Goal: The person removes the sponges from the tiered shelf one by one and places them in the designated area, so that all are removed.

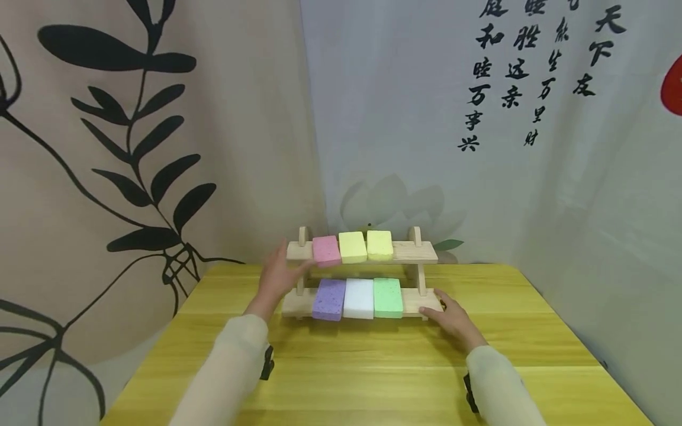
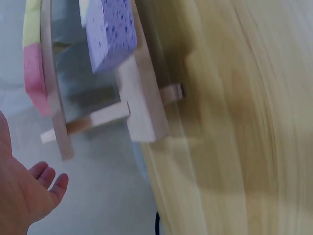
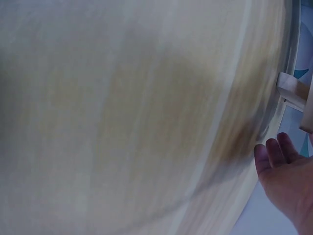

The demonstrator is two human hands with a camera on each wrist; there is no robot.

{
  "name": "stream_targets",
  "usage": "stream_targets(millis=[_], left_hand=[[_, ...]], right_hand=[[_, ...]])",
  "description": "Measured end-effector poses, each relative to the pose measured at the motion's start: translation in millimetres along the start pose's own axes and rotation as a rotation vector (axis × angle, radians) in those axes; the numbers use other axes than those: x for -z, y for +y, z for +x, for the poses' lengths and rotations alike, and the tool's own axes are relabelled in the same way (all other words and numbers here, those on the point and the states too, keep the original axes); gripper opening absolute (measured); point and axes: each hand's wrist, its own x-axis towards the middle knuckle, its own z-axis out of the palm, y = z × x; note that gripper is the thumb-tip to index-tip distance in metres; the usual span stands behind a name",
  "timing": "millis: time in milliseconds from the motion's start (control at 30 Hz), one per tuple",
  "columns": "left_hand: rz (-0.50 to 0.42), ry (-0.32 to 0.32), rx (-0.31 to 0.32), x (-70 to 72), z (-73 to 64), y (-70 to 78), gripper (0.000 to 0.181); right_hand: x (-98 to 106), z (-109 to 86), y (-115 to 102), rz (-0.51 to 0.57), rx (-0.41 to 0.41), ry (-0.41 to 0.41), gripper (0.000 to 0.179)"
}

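Observation:
A two-tier wooden rack (image 1: 412,253) stands at the back of the table. Its upper shelf carries a pink sponge (image 1: 326,251) and two yellow sponges, one at the middle (image 1: 352,247). Along the lower shelf sit a purple sponge (image 1: 328,299), a white sponge (image 1: 359,299) and a green sponge (image 1: 388,297), side by side. My left hand (image 1: 278,278) is beside the rack's left end; the left wrist view shows a gap between its loose fingers (image 2: 58,188) and the wood. At the lower shelf's right end is my right hand (image 1: 455,319), fingers spread and holding nothing visible.
The yellow-brown wooden table (image 1: 367,373) reaches back to a hanging cloth (image 1: 256,130) printed with dark leaves and black characters. The cloth stands close behind the rack. Each wrist wears a dark strap-on device, such as the one at the left sleeve (image 1: 267,362).

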Motion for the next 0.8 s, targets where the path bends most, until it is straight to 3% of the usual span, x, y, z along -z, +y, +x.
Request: stream_targets(millis=[167,400,800], left_hand=[[0.009,0.016,-0.018,-17.8,2.7,7.4,0.103],[-0.087,0.029,-0.003,-36.0,4.1,16.3,0.103],[-0.172,0.043,0.065,-48.4,4.6,20.8,0.093]], right_hand=[[-1,-0.4,3,0.023,-0.003,0.017,0.091],[-3,-1.8,2,0.080,-0.013,0.013,0.093],[-3,-1.7,2,0.053,-0.048,-0.008,0.095]])
